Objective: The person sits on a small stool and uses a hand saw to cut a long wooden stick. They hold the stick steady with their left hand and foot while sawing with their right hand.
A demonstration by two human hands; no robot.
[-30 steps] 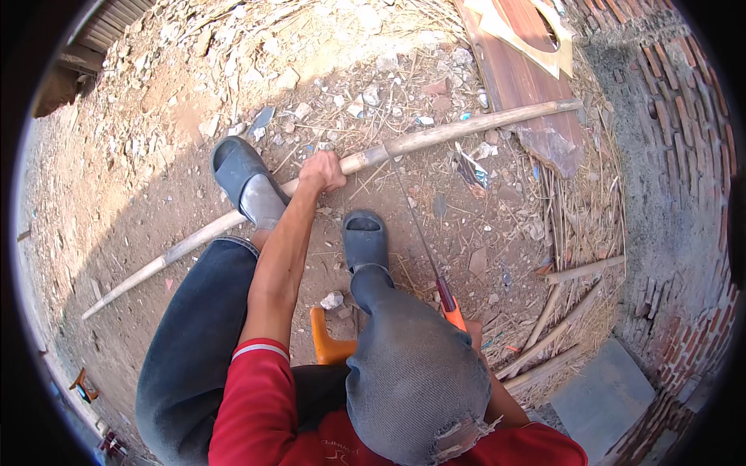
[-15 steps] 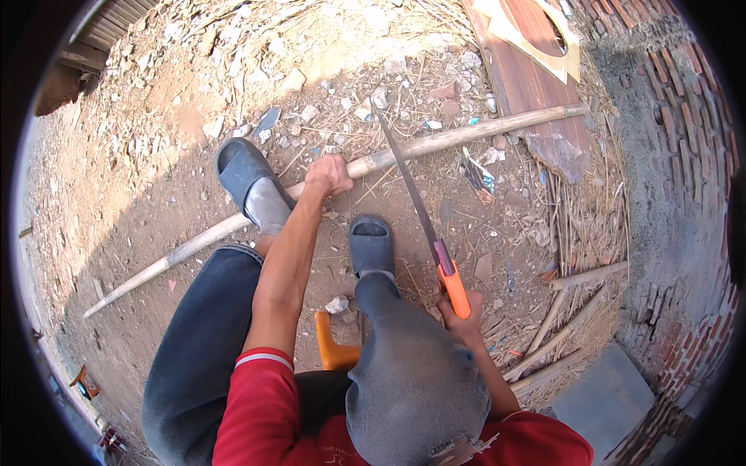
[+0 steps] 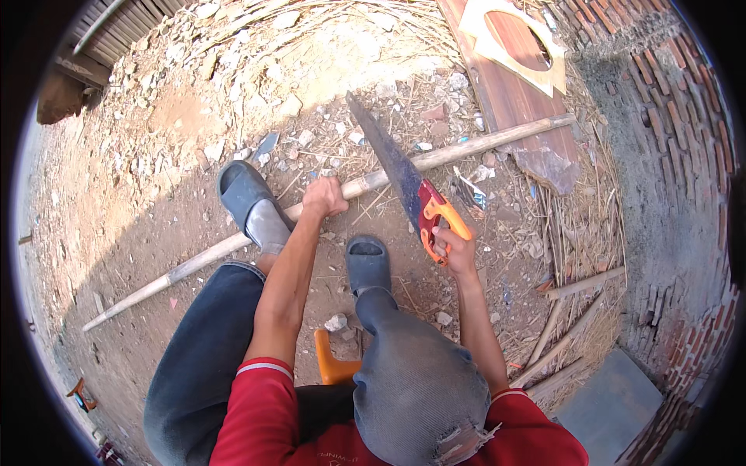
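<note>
While the left hand (image 3: 325, 196) clenches its fingers around a wooden pole (image 3: 367, 184) running beneath the left foot (image 3: 266, 224), the right hand (image 3: 454, 247) grasps a saw (image 3: 400, 171) by its orange handle (image 3: 456, 222), blade crossing over the pole, contact unclear. Pale lettering (image 3: 338, 458) marks the red shirt (image 3: 255, 408).

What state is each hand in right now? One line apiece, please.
Left hand: closed around the wooden pole.
Right hand: closed, holding the handsaw.

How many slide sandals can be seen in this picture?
2: the left slide sandal, set over the wooden pole, and the right slide sandal, on the dirt ground, lower in the picture. Both are worn.
</note>
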